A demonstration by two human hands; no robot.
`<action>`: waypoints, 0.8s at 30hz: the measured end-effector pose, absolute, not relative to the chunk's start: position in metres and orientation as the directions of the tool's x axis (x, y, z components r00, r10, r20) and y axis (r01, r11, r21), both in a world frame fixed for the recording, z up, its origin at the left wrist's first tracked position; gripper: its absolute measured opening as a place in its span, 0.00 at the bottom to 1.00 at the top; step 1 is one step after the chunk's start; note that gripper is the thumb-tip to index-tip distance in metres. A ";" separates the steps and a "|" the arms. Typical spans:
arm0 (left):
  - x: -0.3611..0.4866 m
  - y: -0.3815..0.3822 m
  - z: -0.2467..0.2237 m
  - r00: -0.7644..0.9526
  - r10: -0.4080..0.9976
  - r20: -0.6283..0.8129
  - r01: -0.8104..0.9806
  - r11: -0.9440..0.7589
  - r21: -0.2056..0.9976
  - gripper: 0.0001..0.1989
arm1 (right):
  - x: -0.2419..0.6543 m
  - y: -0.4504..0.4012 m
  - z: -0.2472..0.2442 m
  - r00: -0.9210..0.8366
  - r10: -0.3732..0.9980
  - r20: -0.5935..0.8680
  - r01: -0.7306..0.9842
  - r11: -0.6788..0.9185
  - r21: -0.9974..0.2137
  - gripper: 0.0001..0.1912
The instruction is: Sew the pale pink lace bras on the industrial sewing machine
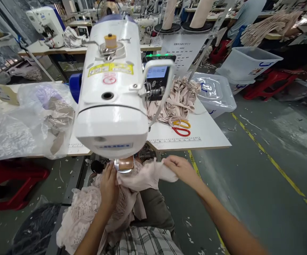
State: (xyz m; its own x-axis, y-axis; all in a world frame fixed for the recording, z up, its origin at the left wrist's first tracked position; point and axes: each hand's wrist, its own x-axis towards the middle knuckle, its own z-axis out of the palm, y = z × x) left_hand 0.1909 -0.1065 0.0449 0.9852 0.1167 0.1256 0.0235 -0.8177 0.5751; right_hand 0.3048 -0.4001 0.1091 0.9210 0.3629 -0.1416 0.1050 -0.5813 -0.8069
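A white sewing machine point(111, 117) with a blue handwheel stands in front of me. Beneath its head, pale pink lace fabric point(140, 177) stretches between my hands. My right hand point(178, 168) pinches the fabric's far end, out to the right of the machine. Close to the machine's sewing area, my left hand point(109, 186) is on the fabric with its fingers together; the fingertips are partly hidden, so I cannot tell how firmly they grip. More gathered lace point(81, 209) hangs in a heap over my lap and to the left.
On the white table at right lie beige fabric strips point(180, 99) and scissors point(181, 127) with red and orange handles. A plastic bag point(28, 124) covers the left table. Clear bins point(214, 92) stand beyond the right table, a red stool point(12, 184) at lower left.
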 end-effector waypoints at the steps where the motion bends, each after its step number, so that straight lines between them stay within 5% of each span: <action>1: 0.189 -0.107 0.044 0.984 0.114 0.139 0.020 -0.838 0.545 0.31 | 0.308 -0.417 0.097 0.933 0.317 -0.172 0.098 -0.681 -0.725 0.23; 4: 0.177 -0.122 0.031 0.997 -0.038 0.074 -0.070 -0.868 0.492 0.28 | 0.314 -0.450 0.057 0.917 0.250 -0.310 0.088 -0.887 -0.454 0.21; 7: 0.149 -0.125 0.028 0.991 -0.130 -0.006 -0.108 -0.842 0.529 0.22 | 0.309 -0.437 0.021 0.904 0.280 -0.323 0.135 -0.905 -0.404 0.17; 9: 0.122 -0.105 0.043 0.998 -0.064 -0.021 -0.044 -0.850 0.525 0.18 | 0.302 -0.406 0.003 0.893 0.356 -0.275 0.211 -0.872 -0.441 0.26; 12: 0.076 -0.053 0.076 0.949 0.291 -0.124 0.316 -0.886 0.338 0.19 | 0.292 -0.349 -0.017 0.845 0.489 -0.216 0.327 -0.793 -0.515 0.39; 16: 0.026 -0.007 0.095 0.760 0.515 -0.397 0.572 -0.819 0.033 0.26 | 0.278 -0.313 -0.034 0.795 0.575 -0.192 0.392 -0.729 -0.562 0.36; 21: -0.005 -0.023 0.101 0.806 0.433 -0.403 0.512 -0.853 0.106 0.22 | 0.254 -0.319 -0.015 0.788 0.584 -0.193 0.396 -0.722 -0.567 0.33; 24: 0.006 -0.049 0.134 0.895 0.296 -0.335 0.404 -0.857 0.322 0.19 | 0.228 -0.302 0.030 0.728 0.676 -0.115 0.446 -0.595 -0.669 0.45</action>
